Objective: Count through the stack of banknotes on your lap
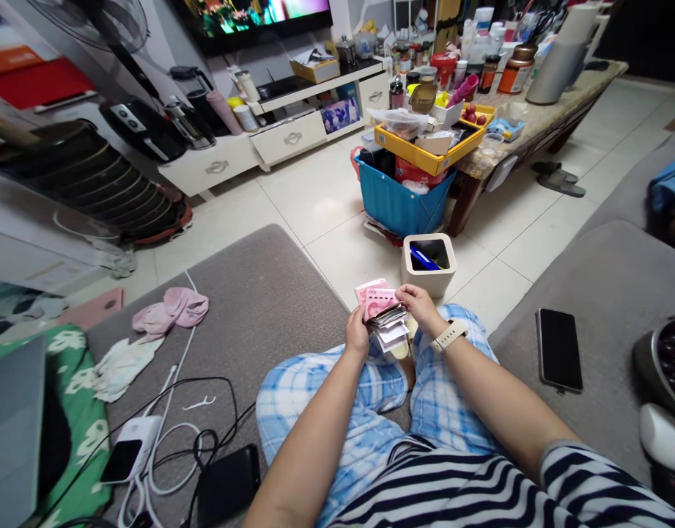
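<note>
Over my lap, a wallet-like bundle [389, 317] with dark edges and layered papers sits in my left hand [358, 331], whose fingers are closed around its left side. Pink-red banknotes [378, 295], the front one marked 100, stick up from its top. My right hand [421, 308], with a pale watch [450, 334] on the wrist, pinches the upper right corner of the front banknote. White slips of paper [392, 337] hang from the bundle's lower side. Whether it really is a wallet, I cannot tell.
A beige bin [429, 275] stands on the floor just past my hands, before a blue basket [406, 194]. On the sofa lie a phone [559, 349] to the right, and cables [197, 440] and a power bank [228, 484] to the left. A cluttered table [513, 110] stands beyond.
</note>
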### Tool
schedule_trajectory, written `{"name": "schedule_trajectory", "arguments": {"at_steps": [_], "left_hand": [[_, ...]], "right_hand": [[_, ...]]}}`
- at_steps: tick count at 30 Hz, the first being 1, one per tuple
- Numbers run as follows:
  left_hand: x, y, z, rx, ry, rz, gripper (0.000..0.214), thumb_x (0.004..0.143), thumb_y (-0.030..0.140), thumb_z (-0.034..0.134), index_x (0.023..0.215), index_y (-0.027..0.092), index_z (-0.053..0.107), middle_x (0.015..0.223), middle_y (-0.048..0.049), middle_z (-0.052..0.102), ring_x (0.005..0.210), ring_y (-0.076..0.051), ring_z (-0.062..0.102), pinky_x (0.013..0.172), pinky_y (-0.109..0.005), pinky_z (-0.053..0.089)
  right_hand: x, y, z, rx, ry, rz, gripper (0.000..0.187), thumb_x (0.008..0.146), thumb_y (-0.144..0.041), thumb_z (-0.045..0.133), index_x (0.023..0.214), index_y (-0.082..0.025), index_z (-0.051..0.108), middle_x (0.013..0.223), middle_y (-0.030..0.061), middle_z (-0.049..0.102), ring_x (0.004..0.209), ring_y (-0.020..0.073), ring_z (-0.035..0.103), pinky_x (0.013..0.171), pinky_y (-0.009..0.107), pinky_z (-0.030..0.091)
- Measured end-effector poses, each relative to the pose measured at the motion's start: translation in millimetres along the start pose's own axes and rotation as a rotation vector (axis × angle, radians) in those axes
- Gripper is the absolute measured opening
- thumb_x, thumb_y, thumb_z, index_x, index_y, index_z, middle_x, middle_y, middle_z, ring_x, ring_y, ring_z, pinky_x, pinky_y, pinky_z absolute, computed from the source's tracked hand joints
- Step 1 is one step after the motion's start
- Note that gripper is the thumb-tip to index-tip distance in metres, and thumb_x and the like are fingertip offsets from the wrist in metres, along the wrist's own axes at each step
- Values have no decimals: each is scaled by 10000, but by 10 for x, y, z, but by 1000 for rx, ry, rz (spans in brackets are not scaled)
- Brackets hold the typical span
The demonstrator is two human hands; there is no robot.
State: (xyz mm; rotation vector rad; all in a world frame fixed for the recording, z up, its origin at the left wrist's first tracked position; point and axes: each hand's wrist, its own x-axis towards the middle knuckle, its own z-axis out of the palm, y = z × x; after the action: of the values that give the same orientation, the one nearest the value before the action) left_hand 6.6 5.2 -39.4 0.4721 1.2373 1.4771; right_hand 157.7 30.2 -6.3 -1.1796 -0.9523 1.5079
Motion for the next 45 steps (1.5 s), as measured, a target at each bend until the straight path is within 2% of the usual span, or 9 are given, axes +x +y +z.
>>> {"name": "schedule_trajectory", "arguments": {"at_steps": [11, 15, 19, 23, 29, 36, 45], "left_hand": [[-28, 52, 31, -47, -34, -32, 250, 643, 395, 710, 690, 151, 686, 725, -29, 686, 690, -166, 623, 671, -268, 452], [-13, 34, 25, -37, -48, -1, 230, 651, 381, 698, 694, 155, 697, 730, -22, 688, 686, -157, 614, 684, -265, 453], [-7, 30, 28, -18, -57, 30, 205, 661, 354, 696, 691, 151, 706, 747, -31, 697, 724, -162, 623, 732, -267, 459], [-31, 62, 50, -20, -69, -7, 203, 644, 356, 718, 701, 161, 705, 745, -35, 697, 726, -179, 629, 733, -286, 471], [-62, 93, 60, -28, -126, -40, 215, 612, 354, 751, 700, 168, 689, 743, -42, 694, 728, -202, 644, 723, -307, 481], [-66, 75, 48, -38, -134, -80, 263, 593, 356, 772, 757, 163, 702, 756, -34, 713, 718, -193, 650, 745, -311, 485], [-44, 45, 24, -20, -97, -67, 252, 603, 358, 775, 725, 154, 691, 736, -32, 703, 732, -191, 647, 713, -288, 480]], "right_hand": [[18, 39, -8, 21, -27, -2, 358, 623, -512, 715, 647, -187, 564, 550, -38, 481, 490, 89, 362, 496, 243, 271], [3, 9, 0, 32, -17, 13, 371, 614, -525, 713, 638, -191, 553, 549, -36, 484, 488, 92, 370, 494, 243, 271], [-19, -32, 4, 26, -37, 22, 383, 654, -561, 673, 657, -187, 586, 561, -3, 539, 507, 113, 423, 503, 255, 290], [-26, -48, 8, 21, -50, -16, 374, 665, -552, 681, 658, -187, 599, 547, 2, 553, 532, 131, 464, 535, 271, 335], [-10, -31, 11, 20, -11, -35, 368, 585, -484, 769, 639, -185, 562, 547, -24, 538, 529, 117, 459, 548, 264, 351], [19, 7, -5, 51, 65, -25, 356, 576, -444, 773, 694, -190, 553, 566, -48, 516, 512, 95, 412, 526, 248, 326], [33, 40, -16, 27, 11, 10, 315, 610, -457, 721, 632, -183, 567, 531, -48, 456, 492, 90, 367, 507, 249, 268]]}}
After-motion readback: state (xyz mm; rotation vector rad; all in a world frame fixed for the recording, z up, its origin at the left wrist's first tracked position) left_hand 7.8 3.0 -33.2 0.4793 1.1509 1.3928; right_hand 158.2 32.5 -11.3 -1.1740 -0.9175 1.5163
